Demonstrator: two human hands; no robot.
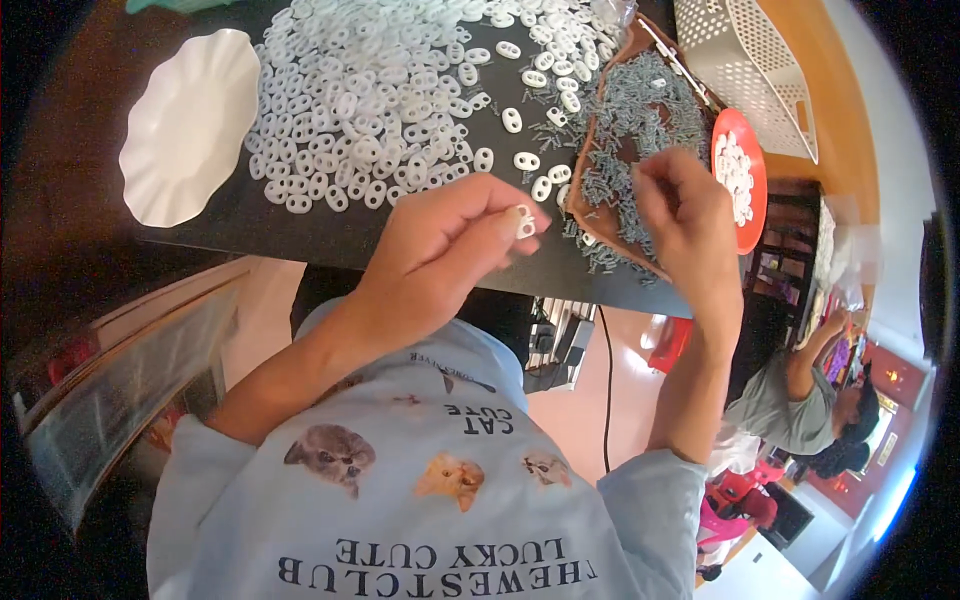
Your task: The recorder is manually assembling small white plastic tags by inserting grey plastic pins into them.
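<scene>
My left hand [450, 240] pinches one small white oval plastic piece with two holes [524, 221] between thumb and fingertips, just over the near edge of the black table [250, 225]. My right hand [690, 215] hovers with fingers bent down over a brown tray [582, 195] heaped with several small grey metal pins [630, 120]; whether it holds a pin is hidden. A large spread of the same white oval pieces [380, 90] covers the table behind my left hand.
A white wavy-edged plate [185, 125] lies at the table's left. A red dish [745, 190] with several white pieces sits right of the tray, and a white perforated basket [750, 70] stands behind it. Another person [800, 400] sits at lower right.
</scene>
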